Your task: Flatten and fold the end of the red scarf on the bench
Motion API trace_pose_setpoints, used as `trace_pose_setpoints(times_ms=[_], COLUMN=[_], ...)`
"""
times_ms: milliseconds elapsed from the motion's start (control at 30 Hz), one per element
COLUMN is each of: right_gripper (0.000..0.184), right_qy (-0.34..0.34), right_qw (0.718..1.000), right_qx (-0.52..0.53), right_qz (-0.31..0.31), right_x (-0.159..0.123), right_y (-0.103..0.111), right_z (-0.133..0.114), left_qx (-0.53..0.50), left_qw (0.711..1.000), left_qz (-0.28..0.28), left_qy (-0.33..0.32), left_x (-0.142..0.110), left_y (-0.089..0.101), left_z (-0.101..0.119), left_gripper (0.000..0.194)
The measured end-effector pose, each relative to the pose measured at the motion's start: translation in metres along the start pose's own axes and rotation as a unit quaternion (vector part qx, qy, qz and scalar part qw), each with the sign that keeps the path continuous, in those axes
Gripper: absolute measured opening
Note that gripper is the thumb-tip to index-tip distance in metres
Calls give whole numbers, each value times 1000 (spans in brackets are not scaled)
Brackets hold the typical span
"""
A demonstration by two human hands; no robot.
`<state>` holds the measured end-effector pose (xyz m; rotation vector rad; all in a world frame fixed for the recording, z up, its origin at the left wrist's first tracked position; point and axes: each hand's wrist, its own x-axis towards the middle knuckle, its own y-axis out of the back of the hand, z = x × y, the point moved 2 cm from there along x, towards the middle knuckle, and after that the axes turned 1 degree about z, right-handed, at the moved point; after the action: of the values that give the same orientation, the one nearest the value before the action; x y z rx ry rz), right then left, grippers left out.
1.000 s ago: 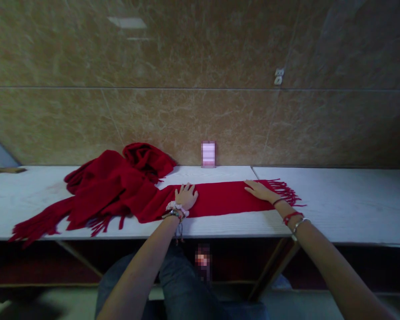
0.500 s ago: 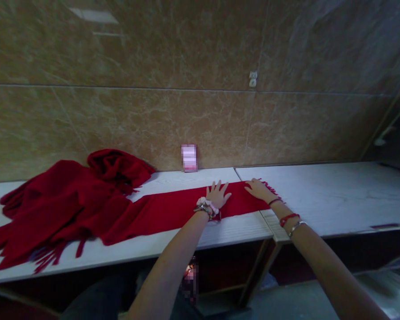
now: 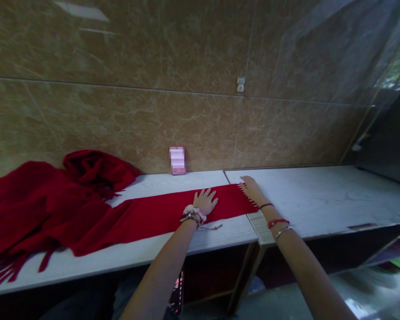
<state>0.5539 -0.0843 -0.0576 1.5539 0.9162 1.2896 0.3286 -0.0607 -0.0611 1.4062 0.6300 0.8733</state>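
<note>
A long red scarf (image 3: 160,213) with fringed ends lies across the white tabletop (image 3: 306,195). Its right part is spread flat, while the left part is bunched in loose folds. My left hand (image 3: 205,203) rests palm down on the flat part with fingers spread. At the scarf's right end, my right hand (image 3: 252,189) lies over the fringe, fingers stretched out and pointing towards the wall. Part of the fringe is hidden under that hand.
Behind the table rises a brown marbled wall (image 3: 136,120) with a small white socket (image 3: 241,84). A blurred pink and white card-like object (image 3: 178,160) leans against it. Another heap of red cloth (image 3: 100,171) sits at the back left. A dark panel (image 3: 390,138) stands far right.
My right hand has slid from the scarf's flat part outwards onto its fringe. My left hand stays spread on the cloth. The camera view has turned slightly to the right.
</note>
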Motion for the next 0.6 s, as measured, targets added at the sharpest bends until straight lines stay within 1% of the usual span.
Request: trace_pose_setpoints(times_ms=[67,100,133,200,300,367,433,500,533,600], right_gripper=[45,45,45,44,44,45,48,50,50,50], right_qy=[76,96,100,62,-22,-65,-86,-64,-34,47], right_qw=[996,993,991,994,996,995,995,997,998,996], right_qx=[29,41,48,46,35,29,25,32,42,73], right_qz=[-40,-60,-75,-83,-79,-67,-44,-22,-16,-19], right_x=[3,3,3,1,-4,-6,-5,-3,-1,0], right_y=[-8,-12,-16,-20,-18,-13,-7,-3,-2,-3], right_z=[-15,-19,-19,-11,11,23,27,21,16,3], left_qx=[1,2,3,5,5,5,4,4,4,3], left_qw=[1000,1000,1000,1000,1000,1000,1000,1000,1000,1000], left_qz=[6,8,10,9,8,8,9,10,11,11], left_qy=[-1,-1,-1,-1,-1,-1,-1,0,1,1], left_x=[0,1,1,1,0,-1,-1,-1,0,0], left_y=[-1,-2,-2,-2,-1,-1,-1,-2,-2,-2], left_z=[-1,-1,-1,-2,-1,-1,-2,-3,-3,-3], left_gripper=[48,48,48,48,47,47,47,47,47,47])
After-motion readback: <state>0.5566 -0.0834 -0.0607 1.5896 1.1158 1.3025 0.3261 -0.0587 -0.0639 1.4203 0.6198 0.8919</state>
